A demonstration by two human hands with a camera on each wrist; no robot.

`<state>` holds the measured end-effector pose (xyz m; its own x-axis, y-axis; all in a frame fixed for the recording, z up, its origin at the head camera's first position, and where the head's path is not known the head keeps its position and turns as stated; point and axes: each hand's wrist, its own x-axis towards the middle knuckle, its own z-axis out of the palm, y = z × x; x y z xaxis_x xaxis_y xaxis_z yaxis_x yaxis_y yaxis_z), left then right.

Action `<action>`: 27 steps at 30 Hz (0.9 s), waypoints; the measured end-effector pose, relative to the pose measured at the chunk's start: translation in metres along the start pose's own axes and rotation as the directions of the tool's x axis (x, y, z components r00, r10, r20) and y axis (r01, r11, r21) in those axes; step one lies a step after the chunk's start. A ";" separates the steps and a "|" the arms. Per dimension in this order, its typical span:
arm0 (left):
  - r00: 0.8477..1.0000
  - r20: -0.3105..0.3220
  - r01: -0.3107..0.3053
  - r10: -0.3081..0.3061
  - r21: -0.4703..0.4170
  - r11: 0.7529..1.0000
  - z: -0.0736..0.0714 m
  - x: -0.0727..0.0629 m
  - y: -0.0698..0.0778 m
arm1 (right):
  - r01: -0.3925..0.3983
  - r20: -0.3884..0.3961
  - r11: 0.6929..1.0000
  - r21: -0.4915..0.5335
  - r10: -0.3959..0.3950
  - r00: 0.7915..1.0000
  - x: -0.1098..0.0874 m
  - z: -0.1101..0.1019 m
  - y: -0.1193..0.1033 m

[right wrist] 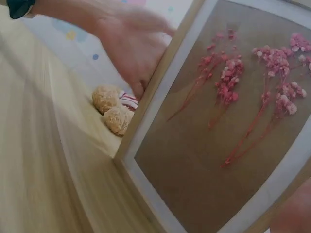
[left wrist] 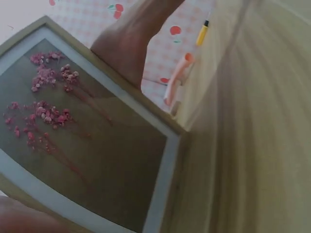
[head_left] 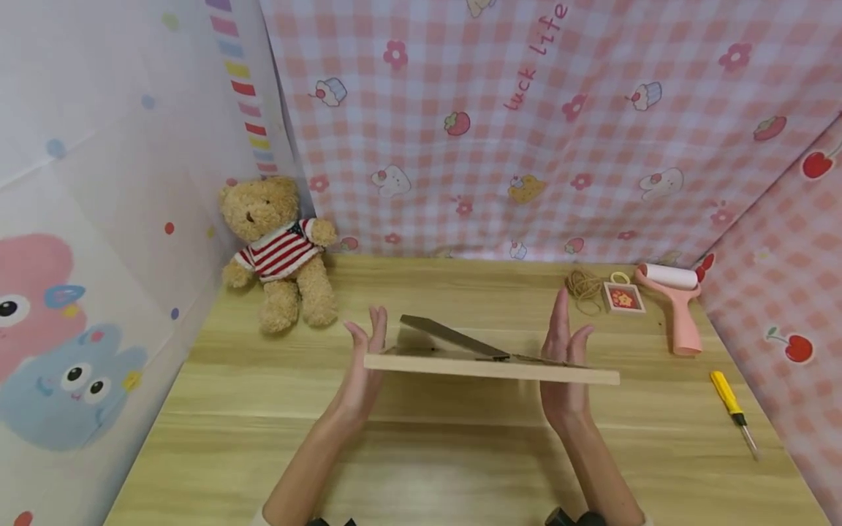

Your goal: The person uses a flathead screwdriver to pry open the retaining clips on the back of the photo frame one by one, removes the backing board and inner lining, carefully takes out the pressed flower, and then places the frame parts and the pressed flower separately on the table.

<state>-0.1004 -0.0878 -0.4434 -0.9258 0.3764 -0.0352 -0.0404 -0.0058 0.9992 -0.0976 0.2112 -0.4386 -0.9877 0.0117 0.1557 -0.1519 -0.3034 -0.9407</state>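
Note:
A wooden picture frame (head_left: 493, 368) is held up between my two palms, its lower or near edge facing the head camera. A dark back support (head_left: 450, 336) angles away from its rear. Dried pink flowers (left wrist: 46, 114) show behind the front pane, inside a white border, in both wrist views. My left hand (head_left: 358, 380) presses the frame's left side, with straight fingers pointing away. On the other side, my right hand (head_left: 566, 372) presses with its fingers likewise extended. In the right wrist view the left hand (right wrist: 136, 46) lies against the frame's side.
A teddy bear (head_left: 279, 252) in a striped shirt sits at the back left. At the back right are twine (head_left: 584, 283), a small square charm (head_left: 623, 298) and a pink lint roller (head_left: 680, 310). A yellow screwdriver (head_left: 729, 398) lies near the right edge of the table (head_left: 460, 467).

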 end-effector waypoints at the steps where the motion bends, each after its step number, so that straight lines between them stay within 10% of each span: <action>1: 1.000 0.010 0.004 -0.004 0.009 1.000 0.000 -0.001 -0.002 | -0.017 0.007 1.000 0.003 0.017 1.000 -0.001 0.000 -0.001; 3: 0.999 0.012 0.048 -0.046 -0.135 0.990 0.002 -0.003 -0.001 | -0.063 0.031 0.998 0.024 0.062 0.998 -0.003 -0.001 -0.003; 9: 0.994 -0.032 0.100 -0.103 -0.073 0.992 0.000 -0.005 -0.020 | -0.204 0.118 0.977 0.068 0.195 0.974 -0.006 -0.008 0.005; 17: 0.989 -0.038 0.139 -0.142 -0.076 0.987 0.006 -0.004 -0.043 | -0.032 0.159 0.981 -0.190 0.063 0.985 0.002 -0.029 0.027; 27: 0.992 -0.062 0.107 -0.112 -0.086 0.991 -0.005 0.017 -0.124 | -0.086 0.161 0.965 -0.249 0.129 0.978 0.004 -0.035 0.052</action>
<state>-0.1126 -0.0856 -0.5683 -0.9370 0.3162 -0.1486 -0.1713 -0.0451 0.9842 -0.1111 0.2287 -0.4978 -0.9802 -0.1811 0.0797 -0.0704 -0.0569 -0.9959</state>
